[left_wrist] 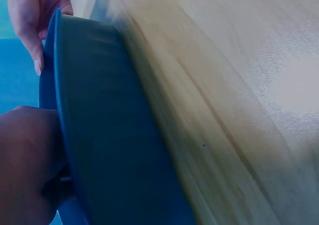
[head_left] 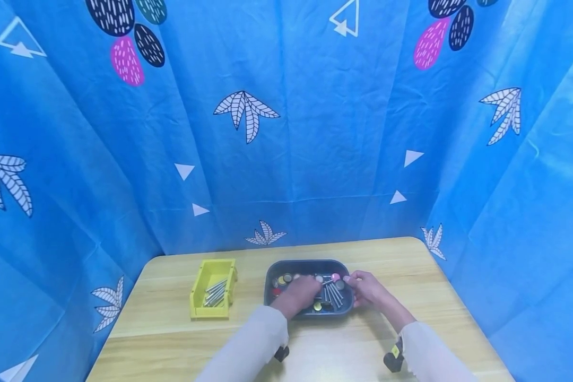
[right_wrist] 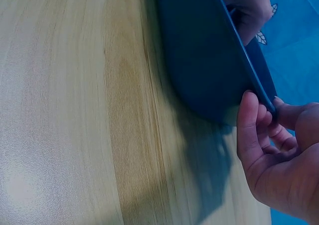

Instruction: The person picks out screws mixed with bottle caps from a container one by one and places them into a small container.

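Note:
A dark plastic tray (head_left: 307, 316) sits on the table with round bottle-cap-like discs (head_left: 287, 277) and a bunch of long nail-like metal pieces (head_left: 334, 296) inside. My right hand (head_left: 366, 288) pinches the tray's right rim, thumb inside and fingers against the outer wall, as the right wrist view shows. My left hand (head_left: 302, 293) reaches down into the tray, fingers bent among the contents and beside the metal pieces. Its fingertips are hidden, so whether it grasps anything is unclear. In the left wrist view the tray's wall (left_wrist: 109, 120) covers most of its work.
Left of the tray stands a yellow open-front bin (head_left: 210, 313) with several similar metal pieces (head_left: 215, 293) in it. Both rest on a wooden table (head_left: 162, 339). A blue patterned curtain (head_left: 286, 170) hangs behind the table and along both sides.

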Demonstrator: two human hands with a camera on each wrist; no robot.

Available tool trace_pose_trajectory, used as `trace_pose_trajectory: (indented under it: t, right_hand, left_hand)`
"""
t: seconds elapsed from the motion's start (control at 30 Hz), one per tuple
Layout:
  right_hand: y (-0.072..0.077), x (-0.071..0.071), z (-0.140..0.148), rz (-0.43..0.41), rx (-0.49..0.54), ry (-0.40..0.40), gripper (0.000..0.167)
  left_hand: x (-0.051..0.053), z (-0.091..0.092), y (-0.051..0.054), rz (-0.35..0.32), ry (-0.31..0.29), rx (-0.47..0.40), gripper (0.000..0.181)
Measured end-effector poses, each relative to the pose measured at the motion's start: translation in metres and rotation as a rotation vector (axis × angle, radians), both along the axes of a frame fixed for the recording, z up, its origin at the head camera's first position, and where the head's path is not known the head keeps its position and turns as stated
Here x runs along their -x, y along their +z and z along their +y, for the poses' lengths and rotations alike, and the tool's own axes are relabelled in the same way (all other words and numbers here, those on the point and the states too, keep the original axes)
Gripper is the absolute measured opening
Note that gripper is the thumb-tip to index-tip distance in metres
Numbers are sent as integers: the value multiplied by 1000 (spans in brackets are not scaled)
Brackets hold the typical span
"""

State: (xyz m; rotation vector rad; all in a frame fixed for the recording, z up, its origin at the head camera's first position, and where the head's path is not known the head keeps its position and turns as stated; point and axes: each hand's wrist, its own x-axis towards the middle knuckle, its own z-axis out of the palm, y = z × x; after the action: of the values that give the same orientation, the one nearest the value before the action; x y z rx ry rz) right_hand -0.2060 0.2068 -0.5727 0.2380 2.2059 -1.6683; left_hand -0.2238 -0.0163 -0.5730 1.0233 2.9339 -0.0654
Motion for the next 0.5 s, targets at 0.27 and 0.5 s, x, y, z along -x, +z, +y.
trace_pose_trajectory:
  t: [0.27,0.5]
  right_hand:
    - [-2,1,0,10,-9,-3,27]
    - [0,0,0,9,5,6,27]
  left_hand:
    - [0,3,-5,17,9,29,13]
    - [-2,2,-2,4,2,-3,15]
